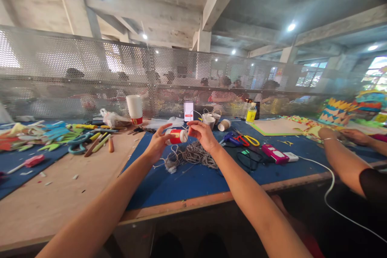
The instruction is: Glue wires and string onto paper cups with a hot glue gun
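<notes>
Red-and-white paper cup [174, 136]: grips it sideways in left hand [157, 144] near grey cord pile [198, 154]; pinches with right hand [206, 136] just beside one end, can't tell on what. Probably light, thin-walled, easily crushed; best to hold gently around stiffer rim.

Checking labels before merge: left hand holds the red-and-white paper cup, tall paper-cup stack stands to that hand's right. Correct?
Side is wrong: the tall paper-cup stack stands to the left of the left hand, per the head view. That hand does hold the red-and-white paper cup.
</notes>
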The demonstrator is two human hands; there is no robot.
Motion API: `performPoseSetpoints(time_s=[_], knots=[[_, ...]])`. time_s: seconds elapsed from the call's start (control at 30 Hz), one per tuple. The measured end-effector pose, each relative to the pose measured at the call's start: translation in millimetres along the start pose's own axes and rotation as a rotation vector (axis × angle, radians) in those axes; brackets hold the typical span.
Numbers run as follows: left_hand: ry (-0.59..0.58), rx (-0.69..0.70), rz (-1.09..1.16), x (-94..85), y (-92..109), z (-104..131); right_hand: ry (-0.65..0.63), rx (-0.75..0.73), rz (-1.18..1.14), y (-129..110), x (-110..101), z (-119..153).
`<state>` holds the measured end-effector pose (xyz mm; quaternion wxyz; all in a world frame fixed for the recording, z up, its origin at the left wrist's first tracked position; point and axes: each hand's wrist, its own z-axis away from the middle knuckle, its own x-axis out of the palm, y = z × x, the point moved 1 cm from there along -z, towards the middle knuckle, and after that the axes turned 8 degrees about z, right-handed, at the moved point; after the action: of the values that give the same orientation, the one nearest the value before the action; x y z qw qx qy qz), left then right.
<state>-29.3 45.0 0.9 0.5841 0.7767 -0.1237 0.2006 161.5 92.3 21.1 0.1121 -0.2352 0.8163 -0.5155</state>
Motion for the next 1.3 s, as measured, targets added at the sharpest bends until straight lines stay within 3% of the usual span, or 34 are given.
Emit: performPoseSetpoints(time_s=[0.5, 0.8, 1.03, 1.3], knots=[[-0.058, 0.005, -0.007, -1.0, -1, 1, 0.068, -0.052, 0.263, 11, -1, -5], [0.049, 0.039, -0.024, -3.8, -1, 0, 0.031, -0.137, 0.207, 6, 2, -3], [0.011, -0.009, 0.051, -4.8, -2, -1, -0.021, -0.155, 0.283, 6, 5, -2], [-0.026, -0.067, 0.06, -1.4, -1, 1, 0.054, -0.123, 0.299, 15, 5, -4]])
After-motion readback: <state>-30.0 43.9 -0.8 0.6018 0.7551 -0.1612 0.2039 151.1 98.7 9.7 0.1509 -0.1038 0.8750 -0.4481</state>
